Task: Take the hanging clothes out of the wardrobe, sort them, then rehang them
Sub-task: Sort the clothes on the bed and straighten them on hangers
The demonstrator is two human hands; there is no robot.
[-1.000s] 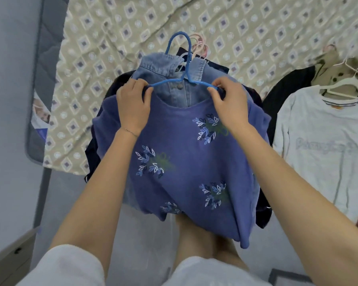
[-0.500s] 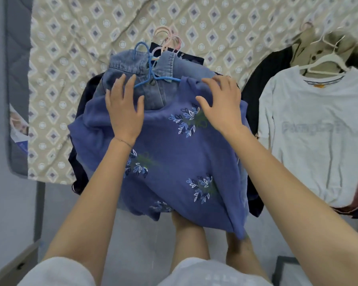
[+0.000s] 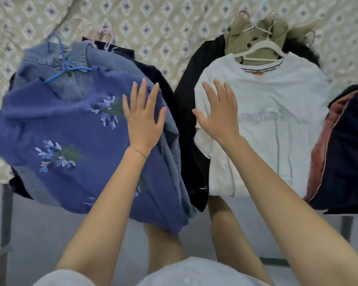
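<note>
the diamond-patterned bedspread [image 3: 165,25] bears a blue-topped clothes pile [image 3: 70,131] beside a white-topped pile [image 3: 267,89].

Home bedroom, indicated by wide diamond-patterned bedspread [image 3: 163,27] with hangered garments laid across it, among them white T-shirt [image 3: 267,124], denim jacket [image 3: 108,60] and embroidered blue sweater [image 3: 60,124]; grey floor [image 3: 39,234] below.

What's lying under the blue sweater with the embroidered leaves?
Under the blue sweater lies a denim shirt, showing at the neckline and right edge, with dark garments beneath. How many more pieces the pile holds is covered.
</note>
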